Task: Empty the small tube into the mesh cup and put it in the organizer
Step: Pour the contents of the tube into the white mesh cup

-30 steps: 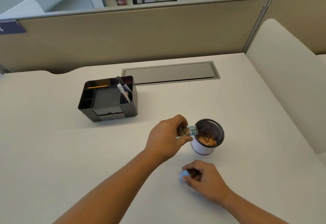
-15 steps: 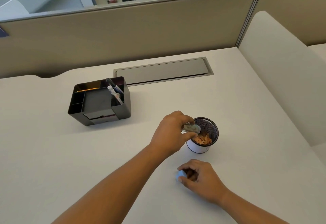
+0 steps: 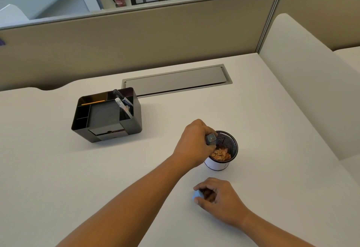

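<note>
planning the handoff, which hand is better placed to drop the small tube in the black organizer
Left hand: it already holds the small clear tube and is nearer the black desk organizer. Right hand grips a pale blue cap.

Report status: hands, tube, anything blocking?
Left hand grips small tube, upended over mesh cup. Right hand holds blue cap. Organizer unobstructed.

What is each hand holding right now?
Left hand: closed on the small tube, at the mesh cup.
Right hand: closed around a small light-blue object, possibly the cap.
</note>
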`<state>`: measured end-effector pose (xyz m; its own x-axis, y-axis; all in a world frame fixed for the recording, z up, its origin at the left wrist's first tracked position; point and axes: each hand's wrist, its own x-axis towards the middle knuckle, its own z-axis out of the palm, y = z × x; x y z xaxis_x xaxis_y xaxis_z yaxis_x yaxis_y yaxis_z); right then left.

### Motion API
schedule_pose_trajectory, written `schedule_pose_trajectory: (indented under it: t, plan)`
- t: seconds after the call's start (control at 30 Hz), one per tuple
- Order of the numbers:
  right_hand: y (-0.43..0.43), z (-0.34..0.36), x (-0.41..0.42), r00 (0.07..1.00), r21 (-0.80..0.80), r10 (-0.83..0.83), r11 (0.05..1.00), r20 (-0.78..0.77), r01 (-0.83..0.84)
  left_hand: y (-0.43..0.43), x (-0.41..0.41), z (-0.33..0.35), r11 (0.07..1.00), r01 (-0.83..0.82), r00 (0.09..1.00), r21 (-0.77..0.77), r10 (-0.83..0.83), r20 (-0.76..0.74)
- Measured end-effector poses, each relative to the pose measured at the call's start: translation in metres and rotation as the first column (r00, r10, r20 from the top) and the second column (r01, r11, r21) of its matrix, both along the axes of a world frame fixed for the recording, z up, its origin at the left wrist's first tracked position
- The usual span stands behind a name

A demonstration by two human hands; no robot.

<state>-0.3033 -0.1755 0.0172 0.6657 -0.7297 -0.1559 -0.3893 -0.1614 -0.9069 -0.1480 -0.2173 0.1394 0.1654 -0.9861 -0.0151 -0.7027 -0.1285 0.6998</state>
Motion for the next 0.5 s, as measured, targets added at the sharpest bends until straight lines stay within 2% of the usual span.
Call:
schedule_pose_trajectory:
  t: [0.17,0.5]
  plan:
    - [-0.0002,0.0000,0.0003,1.000,0.006,0.000,1.000,-0.014,0.000,-0.0046,-0.0074,-0.0041,0.999,-0.013,1.000,0.043,0.014,-0.001]
    - [0.0010,0.0057,0.0005,0.999,0.037,-0.008,0.999,-0.033,0.009,0.0018,-0.0059,-0.0061,1.000,-0.024,0.999,-0.013,0.023,-0.042]
